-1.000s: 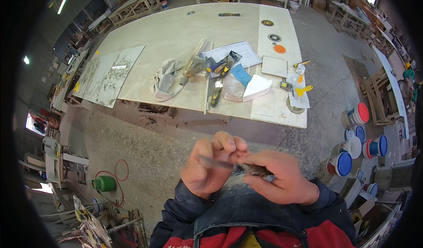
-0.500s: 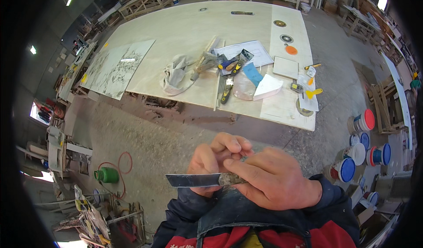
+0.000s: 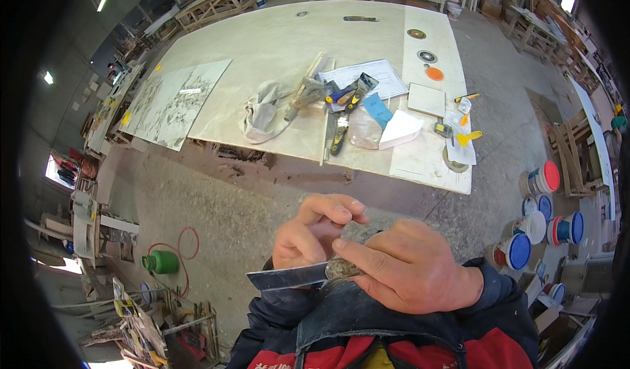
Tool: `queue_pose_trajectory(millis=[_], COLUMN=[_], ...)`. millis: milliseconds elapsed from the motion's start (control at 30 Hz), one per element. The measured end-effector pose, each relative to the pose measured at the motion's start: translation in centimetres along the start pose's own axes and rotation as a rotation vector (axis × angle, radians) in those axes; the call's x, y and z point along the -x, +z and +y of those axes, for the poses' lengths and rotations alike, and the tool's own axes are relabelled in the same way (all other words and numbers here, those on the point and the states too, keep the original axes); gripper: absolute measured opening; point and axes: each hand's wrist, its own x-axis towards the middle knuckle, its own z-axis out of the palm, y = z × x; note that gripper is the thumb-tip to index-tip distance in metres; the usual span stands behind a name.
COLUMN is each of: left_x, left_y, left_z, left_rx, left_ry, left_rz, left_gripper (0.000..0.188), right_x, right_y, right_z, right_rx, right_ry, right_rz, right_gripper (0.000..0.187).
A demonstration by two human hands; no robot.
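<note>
In my right hand [image 3: 413,267] is a putty knife [image 3: 289,278], its flat metal blade pointing left and its worn, crusted handle inside my fist. My left hand [image 3: 315,228] is just behind the blade, fingers loosely curled and apart, with nothing visible in them. Both hands are close together in front of my jacket [image 3: 374,329]. Beyond them is a big pale worktable [image 3: 249,47]. On it are several scrapers, a bunch of which [image 3: 351,93] lies near a grey cloth [image 3: 262,113], and a white angular block [image 3: 401,129].
Toward the right stand several buckets [image 3: 512,252] on the concrete floor. A green gas cylinder [image 3: 161,261] with a red hose sits at left. A marbled slab [image 3: 180,100] lies at the table's left end, and a yellow spreader [image 3: 469,137] near its right edge.
My left hand has shifted slightly up and left, its fingers lifting away from the right hand. The putty knife's blade has tilted, its tip dropping a little. The table things stay put.
</note>
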Motion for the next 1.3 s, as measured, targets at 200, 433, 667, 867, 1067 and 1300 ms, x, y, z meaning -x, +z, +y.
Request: queue_pose_trajectory(millis=[200,433,667,867,1067,1300], left_x=[-0.4,-1.4,-1.5,-1.4,-1.0,-0.2], left_y=[0.4,-1.1,-1.1,-1.1,-1.4,-0.1], left_z=[0.3,1.0,1.1,1.2,1.5,2.2], left_rx=[-0.056,-0.267,-0.268,-0.124,-0.099,-0.173], left_ry=[0.002,-0.004,-0.022,-0.077,-0.115,-0.215], left_rz=[0.034,-0.083,-0.088,-0.078,-0.094,-0.036], left_gripper=[0.021,0.019,0.016,0.017,0.014,0.014], right_x=[-0.1,-0.1,-0.1,-0.2,-0.1,-0.9], right_y=[0.0,-0.8,-1.2,-1.1,-0.7,-0.8], right_z=[0.2,0.2,0.5,0.8,1.0,1.4], right_rx=[0.018,0.041,0.064,0.082,0.106,0.14], right_ry=[-0.014,0.042,0.017,-0.012,-0.03,-0.048], right_rz=[0.033,-0.035,-0.023,0.013,0.0,0.106], right_gripper=[0.052,0.059,0.062,0.061,0.057,0.047])
